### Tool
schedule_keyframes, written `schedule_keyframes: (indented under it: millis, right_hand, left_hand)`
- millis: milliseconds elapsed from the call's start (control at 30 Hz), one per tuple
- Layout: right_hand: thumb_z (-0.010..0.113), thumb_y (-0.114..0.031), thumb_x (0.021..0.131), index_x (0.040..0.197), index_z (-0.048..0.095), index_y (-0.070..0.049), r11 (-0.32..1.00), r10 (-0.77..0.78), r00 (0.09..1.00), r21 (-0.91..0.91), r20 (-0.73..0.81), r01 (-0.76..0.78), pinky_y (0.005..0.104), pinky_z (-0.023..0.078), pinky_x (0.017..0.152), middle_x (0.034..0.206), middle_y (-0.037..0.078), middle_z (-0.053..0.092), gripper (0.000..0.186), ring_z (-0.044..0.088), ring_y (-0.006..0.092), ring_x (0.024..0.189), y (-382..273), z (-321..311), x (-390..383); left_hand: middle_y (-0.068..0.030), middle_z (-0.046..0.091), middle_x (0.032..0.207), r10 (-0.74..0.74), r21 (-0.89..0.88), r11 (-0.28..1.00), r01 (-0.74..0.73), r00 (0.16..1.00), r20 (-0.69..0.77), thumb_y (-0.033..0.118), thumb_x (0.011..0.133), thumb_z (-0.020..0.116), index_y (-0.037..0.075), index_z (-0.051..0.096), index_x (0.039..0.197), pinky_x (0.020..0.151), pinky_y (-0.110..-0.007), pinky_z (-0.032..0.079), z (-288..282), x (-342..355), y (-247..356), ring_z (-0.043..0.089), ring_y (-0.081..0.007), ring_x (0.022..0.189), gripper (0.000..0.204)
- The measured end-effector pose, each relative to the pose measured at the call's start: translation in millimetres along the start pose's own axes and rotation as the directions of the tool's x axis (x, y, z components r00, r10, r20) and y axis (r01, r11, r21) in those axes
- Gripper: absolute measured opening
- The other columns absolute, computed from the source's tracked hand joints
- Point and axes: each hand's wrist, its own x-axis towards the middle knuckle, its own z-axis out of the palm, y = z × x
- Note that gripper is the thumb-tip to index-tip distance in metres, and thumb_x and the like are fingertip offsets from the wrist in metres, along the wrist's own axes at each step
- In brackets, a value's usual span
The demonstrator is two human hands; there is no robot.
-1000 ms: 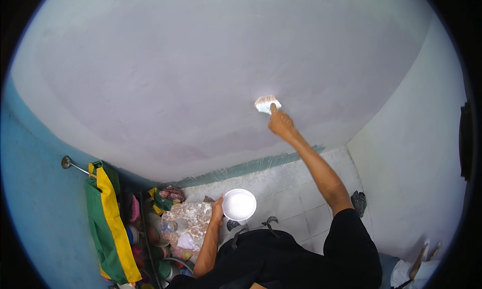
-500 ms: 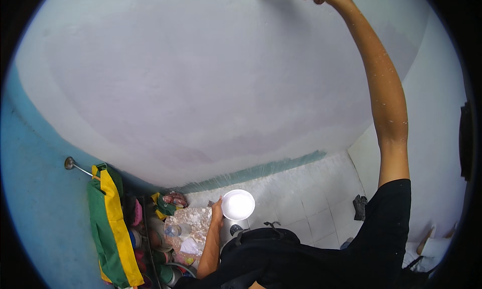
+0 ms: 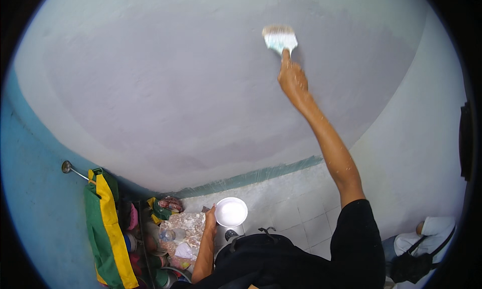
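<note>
My right hand (image 3: pixel 292 78) grips a wide paintbrush (image 3: pixel 279 38), its pale bristles white with paint, raised against the upper part of the wall (image 3: pixel 170 78). The wall is coated in pale lilac-grey and white, with a greenish patch toward the upper right and a teal band along its foot. Low in front of me, my left hand (image 3: pixel 210 216) holds a round white bowl (image 3: pixel 231 211) of white liquid by its left rim, above the tiled floor. Beside that hand lies a paint-spattered board or sheet (image 3: pixel 186 224) with a plastic bottle (image 3: pixel 170 234) on it.
A green and yellow fabric bag (image 3: pixel 110 224) hangs from a metal fixture (image 3: pixel 67 166) on the blue left wall. Pots and bundles (image 3: pixel 165 208) crowd beneath. The tiled floor (image 3: pixel 311 224) meets a pale right wall. Another person (image 3: pixel 422 239) with a black bag is at the lower right.
My right hand and brush went up past the top of the view, then came down to the upper middle, higher than a second ago. The other person shows more at the lower right.
</note>
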Motion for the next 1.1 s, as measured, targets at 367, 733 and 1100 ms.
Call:
schedule_keyframes:
  millis: [367, 733, 1100]
  right_hand:
    - [0.053, -0.018, 0.088, 0.116, 0.058, -0.008, 0.986, -0.168, 0.94, 0.059, 0.297, 0.157, 0.0496, 0.052, 0.067, 0.088, 0.025, 0.065, 0.03, 0.065, 0.0419, 0.077, 85, -52, 20]
    - [0.049, -0.011, 0.089, 0.116, 0.06, 0.0, 0.979, 0.046, 0.997, -0.203, 0.059, -0.034, 0.0462, 0.054, 0.077, 0.101, 0.026, 0.067, 0.032, 0.068, 0.0359, 0.093, 21, -247, 172]
    - [0.049, -0.011, 0.092, 0.133, 0.04, -0.005, 1.0, -0.028, 0.992, 0.01, -0.123, 0.03, 0.0553, 0.05, 0.07, 0.085, 0.03, 0.064, 0.042, 0.064, 0.0473, 0.079, 68, -80, 75]
  left_hand:
    - [-0.0103, 0.068, 0.099, -0.029, 0.033, 0.999, 0.028, 0.999, 0.014, 0.036, 0.1, 0.049, -0.003, 0.064, 0.11, 0.078, -0.032, 0.05, 43, 2, 0, 0.064, -0.0186, 0.087, 0.043]
    - [-0.0094, 0.068, 0.099, 0.011, -0.041, 0.999, -0.011, 1.0, -0.017, 0.035, 0.1, 0.047, -0.001, 0.064, 0.111, 0.078, -0.034, 0.052, 51, -8, -7, 0.065, -0.0194, 0.087, 0.042]
    - [-0.009, 0.068, 0.097, 0.023, -0.026, 0.999, -0.023, 1.0, -0.019, 0.034, 0.099, 0.049, -0.001, 0.065, 0.107, 0.076, -0.033, 0.05, 41, -7, -28, 0.065, -0.0184, 0.084, 0.04]
